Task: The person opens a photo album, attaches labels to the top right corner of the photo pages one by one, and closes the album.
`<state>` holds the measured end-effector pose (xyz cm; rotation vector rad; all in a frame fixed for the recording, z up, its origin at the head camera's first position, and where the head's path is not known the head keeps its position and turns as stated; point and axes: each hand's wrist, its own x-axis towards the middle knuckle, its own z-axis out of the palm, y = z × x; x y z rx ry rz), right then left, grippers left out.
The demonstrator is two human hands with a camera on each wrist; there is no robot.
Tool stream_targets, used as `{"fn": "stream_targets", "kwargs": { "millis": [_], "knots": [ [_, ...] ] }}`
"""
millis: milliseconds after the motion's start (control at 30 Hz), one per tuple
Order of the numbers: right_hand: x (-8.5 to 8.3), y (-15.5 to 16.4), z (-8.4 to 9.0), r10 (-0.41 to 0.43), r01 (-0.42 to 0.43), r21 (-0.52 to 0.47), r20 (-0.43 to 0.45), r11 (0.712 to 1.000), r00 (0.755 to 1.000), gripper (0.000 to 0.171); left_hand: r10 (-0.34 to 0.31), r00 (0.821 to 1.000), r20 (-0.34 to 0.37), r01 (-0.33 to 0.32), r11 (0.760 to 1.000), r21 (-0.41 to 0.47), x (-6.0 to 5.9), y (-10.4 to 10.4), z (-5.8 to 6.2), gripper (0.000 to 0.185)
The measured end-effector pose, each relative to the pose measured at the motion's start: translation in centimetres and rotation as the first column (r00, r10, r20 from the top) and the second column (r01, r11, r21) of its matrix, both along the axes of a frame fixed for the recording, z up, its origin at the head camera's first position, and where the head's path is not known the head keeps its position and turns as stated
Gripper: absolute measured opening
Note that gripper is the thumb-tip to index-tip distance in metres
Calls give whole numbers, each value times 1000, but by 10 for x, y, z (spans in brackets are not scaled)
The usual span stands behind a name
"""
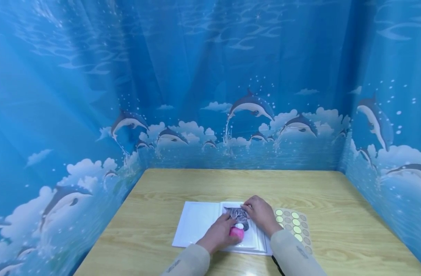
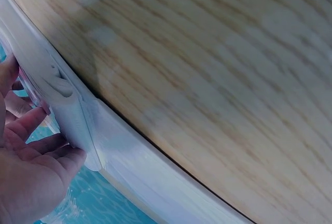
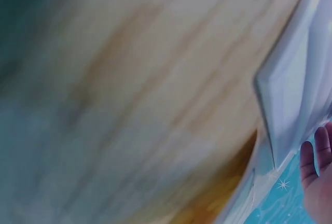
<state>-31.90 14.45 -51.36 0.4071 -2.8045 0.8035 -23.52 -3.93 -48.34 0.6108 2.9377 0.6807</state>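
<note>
An open white book (image 1: 200,224) lies on the wooden table (image 1: 238,184). A grey cat picture (image 1: 239,215) sits on its right page. My left hand (image 1: 220,233) holds a small pink stick with a white tip (image 1: 237,231) at the picture's lower edge. My right hand (image 1: 261,214) rests on the picture's right side, fingertips pressing its top edge. In the left wrist view, the left hand's fingers (image 2: 36,151) lie against the book's white edge (image 2: 78,115). The right wrist view is blurred; it shows the right hand's fingertips (image 3: 316,172) beside a white page (image 3: 295,94).
A sheet of round yellow-green stickers (image 1: 295,227) lies just right of the book, partly under my right sleeve. Blue dolphin-print curtains (image 1: 210,96) wall the table at the back and on both sides. Bare wood stretches behind the book.
</note>
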Motion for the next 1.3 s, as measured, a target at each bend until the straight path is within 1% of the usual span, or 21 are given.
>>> {"fn": "stream_targets", "kwargs": {
  "millis": [100,300,367,433,533,633,667,800,967,1067,1200,1300],
  "knots": [
    [1,0,2,-1,1,-6,14,1000,1000,14,5,1000,9,-5,1000,5,0,0,-1,63],
    [1,2,3,-5,7,-31,77,999,997,15,18,999,29,-19,1000,18,-1,1,-1,65],
    [0,3,2,-17,22,-62,84,998,996,16,20,999,32,-21,999,24,-1,0,-2,66],
    [-1,3,2,-38,49,-119,90,992,995,17,21,999,30,-22,999,25,-1,0,-2,66],
    [-1,3,2,-64,79,-197,84,977,994,17,13,1000,3,-13,1000,6,-1,0,-2,66],
    [-1,3,1,-69,89,-233,93,968,993,20,2,1000,-15,-2,1000,0,0,0,-2,65],
    [-1,3,1,-69,90,-235,97,968,993,21,1,1000,-19,-1,1000,-6,0,0,-2,65],
    [-2,2,2,-87,113,-236,118,965,989,24,-2,1000,-11,2,1000,15,1,0,-1,64],
    [-4,-2,0,-98,126,-211,137,969,986,11,-15,999,-29,15,1000,11,1,-2,-1,63],
    [-4,-3,-2,-99,125,-185,145,975,984,7,-13,1000,-21,13,1000,10,1,-2,-1,63],
    [0,-2,-2,-102,130,-181,159,975,982,11,-8,1000,-11,8,1000,2,0,-2,-2,65],
    [3,-1,0,-111,143,-181,175,973,978,16,-10,1000,-16,10,1000,-9,0,-2,-1,65]
  ]
}}
